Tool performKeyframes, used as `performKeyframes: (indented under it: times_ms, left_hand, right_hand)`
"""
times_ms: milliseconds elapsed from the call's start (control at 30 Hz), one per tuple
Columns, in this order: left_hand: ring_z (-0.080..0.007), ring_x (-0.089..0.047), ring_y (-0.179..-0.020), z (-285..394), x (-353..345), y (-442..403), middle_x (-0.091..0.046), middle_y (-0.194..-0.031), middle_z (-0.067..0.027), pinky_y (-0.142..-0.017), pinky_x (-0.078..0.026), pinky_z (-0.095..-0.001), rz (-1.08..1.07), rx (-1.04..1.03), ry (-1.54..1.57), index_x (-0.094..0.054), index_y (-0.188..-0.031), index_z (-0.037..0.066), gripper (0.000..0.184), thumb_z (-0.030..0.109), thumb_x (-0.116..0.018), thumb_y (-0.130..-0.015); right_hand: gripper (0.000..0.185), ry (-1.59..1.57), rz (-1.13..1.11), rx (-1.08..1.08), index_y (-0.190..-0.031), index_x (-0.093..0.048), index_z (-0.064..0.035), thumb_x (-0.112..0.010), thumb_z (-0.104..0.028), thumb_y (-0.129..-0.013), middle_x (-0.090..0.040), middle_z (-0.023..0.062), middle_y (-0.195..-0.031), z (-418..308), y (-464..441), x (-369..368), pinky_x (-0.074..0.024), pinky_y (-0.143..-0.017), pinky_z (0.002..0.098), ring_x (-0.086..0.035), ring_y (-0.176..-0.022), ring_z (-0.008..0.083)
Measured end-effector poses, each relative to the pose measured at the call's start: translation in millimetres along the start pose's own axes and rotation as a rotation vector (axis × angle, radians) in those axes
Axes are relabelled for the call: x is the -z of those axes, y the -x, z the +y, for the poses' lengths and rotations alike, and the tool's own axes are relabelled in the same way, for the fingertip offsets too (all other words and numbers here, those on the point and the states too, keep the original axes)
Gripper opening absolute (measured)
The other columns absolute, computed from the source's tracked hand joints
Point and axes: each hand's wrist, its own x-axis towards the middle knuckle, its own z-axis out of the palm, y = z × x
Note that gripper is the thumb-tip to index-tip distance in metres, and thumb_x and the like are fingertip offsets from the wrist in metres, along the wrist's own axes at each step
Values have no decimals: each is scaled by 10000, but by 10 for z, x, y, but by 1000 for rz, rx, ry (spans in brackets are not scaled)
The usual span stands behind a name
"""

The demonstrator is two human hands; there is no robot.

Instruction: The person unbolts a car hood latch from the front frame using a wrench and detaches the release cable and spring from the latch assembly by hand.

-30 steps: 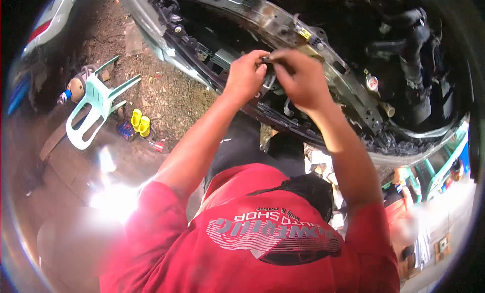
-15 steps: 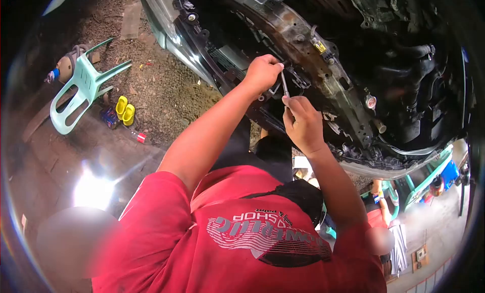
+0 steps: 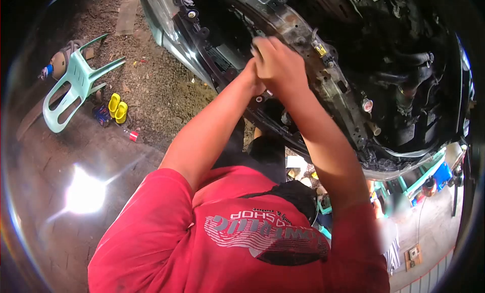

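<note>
My right hand point(image 3: 280, 65) is curled over the front of an opened car point(image 3: 202, 65), slightly smeared by motion. What its fingers close on is hidden. Under and beside it is my left hand point(image 3: 250, 79), whose fingers are mostly covered by the right one. The slim metal tool seen earlier between the hands does not show now. Both hands are over the dark gap beside a rusty metal crossbar point(image 3: 295, 27). A yellow-labelled part point(image 3: 319, 50) sits on that bar, to the right of my hands.
The engine bay point(image 3: 404, 80) opens on the right, with a round cap point(image 3: 367, 105) near the bar. At left, a green plastic chair point(image 3: 76, 83) lies tipped on the ground near yellow clogs point(image 3: 117, 109). Another person's striped clothing point(image 3: 393, 255) shows at lower right.
My right hand has moved up and left, over my left hand. My left hand has drawn slightly back, and the metal tool has gone out of sight. The view has shifted slightly.
</note>
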Motion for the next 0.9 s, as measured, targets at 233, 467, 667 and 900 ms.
performKeyframes:
  times_ms: [233,467,667,900]
  left_hand:
    - [-207,-632,-1059,-23,156,-76,-659,-1200,-44,-851,-511,-408,-106,70,92,-637,-1184,147,337,417,-585,-989]
    - [-183,-603,-940,-31,101,-61,-638,-1100,-33,-768,-487,-375,2,-167,119,-625,-1131,139,264,355,-608,-980]
    - [-163,-578,-837,46,13,-150,-619,-1015,-24,-698,-466,-347,42,-303,94,-615,-1085,133,204,302,-628,-973]
    - [-139,-548,-717,144,26,156,-597,-915,-13,-615,-442,-314,103,92,-140,-603,-1032,125,142,240,-652,-964]
  right_hand:
    - [173,293,-328,-37,-880,-728,-47,-588,-144,-853,-728,140,-848,-23,-556,-459,-593,-690,430,-741,-837,304]
    - [212,211,-191,-256,-970,-705,-37,-552,-168,-903,-705,157,-976,-142,-357,-538,-588,-774,429,-719,-911,303]
    - [198,175,-149,-288,-1001,-688,-51,-558,-156,-894,-678,132,-979,-258,-286,-414,-562,-777,433,-681,-923,301]
    - [188,-113,93,-104,-1022,-571,-89,-635,-146,-854,-615,118,-901,-191,387,129,-549,-710,462,-653,-841,358]
